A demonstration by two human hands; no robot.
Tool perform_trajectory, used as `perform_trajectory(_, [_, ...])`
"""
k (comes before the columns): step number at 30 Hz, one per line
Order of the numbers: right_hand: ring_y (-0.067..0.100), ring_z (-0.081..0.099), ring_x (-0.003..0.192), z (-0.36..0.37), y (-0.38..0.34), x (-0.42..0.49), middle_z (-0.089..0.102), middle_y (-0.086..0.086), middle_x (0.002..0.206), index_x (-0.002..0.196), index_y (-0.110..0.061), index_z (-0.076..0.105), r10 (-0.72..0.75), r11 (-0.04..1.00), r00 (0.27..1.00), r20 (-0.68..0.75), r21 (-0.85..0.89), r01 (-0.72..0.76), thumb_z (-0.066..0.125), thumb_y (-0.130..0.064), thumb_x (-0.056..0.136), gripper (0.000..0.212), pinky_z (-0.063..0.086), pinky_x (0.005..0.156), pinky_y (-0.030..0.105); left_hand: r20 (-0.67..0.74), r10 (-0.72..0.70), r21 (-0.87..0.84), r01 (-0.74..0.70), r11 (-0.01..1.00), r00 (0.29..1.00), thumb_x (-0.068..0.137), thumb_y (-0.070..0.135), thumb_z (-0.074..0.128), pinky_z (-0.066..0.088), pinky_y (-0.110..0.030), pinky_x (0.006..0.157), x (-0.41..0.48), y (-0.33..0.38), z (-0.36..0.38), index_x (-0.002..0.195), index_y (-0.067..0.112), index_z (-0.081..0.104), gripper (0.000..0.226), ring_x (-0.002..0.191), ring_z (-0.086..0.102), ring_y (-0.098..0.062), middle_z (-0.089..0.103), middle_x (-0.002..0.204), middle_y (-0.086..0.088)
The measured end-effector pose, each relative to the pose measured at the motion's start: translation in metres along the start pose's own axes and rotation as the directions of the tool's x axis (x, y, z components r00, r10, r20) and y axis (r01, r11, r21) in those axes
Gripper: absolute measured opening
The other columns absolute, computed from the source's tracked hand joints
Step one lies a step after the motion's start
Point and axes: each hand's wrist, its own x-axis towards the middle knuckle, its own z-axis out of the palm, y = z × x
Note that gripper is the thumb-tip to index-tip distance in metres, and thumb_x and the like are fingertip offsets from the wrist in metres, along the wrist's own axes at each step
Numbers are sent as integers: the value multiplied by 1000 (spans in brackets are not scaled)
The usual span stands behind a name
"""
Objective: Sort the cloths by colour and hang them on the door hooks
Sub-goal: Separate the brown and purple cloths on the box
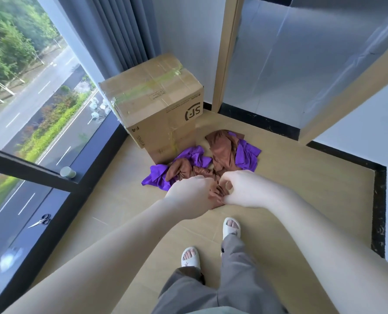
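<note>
Head view: we're bent over the pile, left hand (189, 192) and right hand (245, 189) each with its grip clamped on the brown cloth (216, 193) bunched between them. Purple cloths (159, 177) lie tangled on the floor (290, 189), touching the cardboard box (159, 105). The window sill (52, 211) hems our left and the door frame (227, 53) stands behind; we've open tile to the right.

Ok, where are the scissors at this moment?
Head view, lower left: the scissors lie on the dark window ledge, well apart from the cloth pile and nearer the camera than the small grey cylinder.
</note>
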Motion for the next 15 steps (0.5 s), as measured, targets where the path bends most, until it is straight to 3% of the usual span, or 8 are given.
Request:
perform_trajectory(3, [13,61,99,-7,8,29,72,-4,104,115,-18,65,-43,999,999,24,-29,44,68,-24,86,30,55,87,38,-18,-69,-62,67,996,997,100,39,53,50,-43,94,19,-7,4,130,21,57,35,116,58,-30,55,129,1])
perform_trajectory(10, [22,54,120,-18,28,116,55,-1,126,136,-26,53,-180,973,976,120,-122,194,65,-31,87,51,49,95,38,-89,-255,-167,238,957,963,102,35,53,51,-40,90,73,-27,16,137,26,53,36,115,57,-28,51,131,-1])
perform_trajectory(15, [23,52,123,-8,36,182,51,0,133,140,-26,49,-217,954,963,162,-174,244,64,-35,89,54,47,95,37,-122,-381,-285,335,898,916,100,35,54,53,-44,90,120,-53,33,125,27,58,27,108,59,-30,51,128,0])
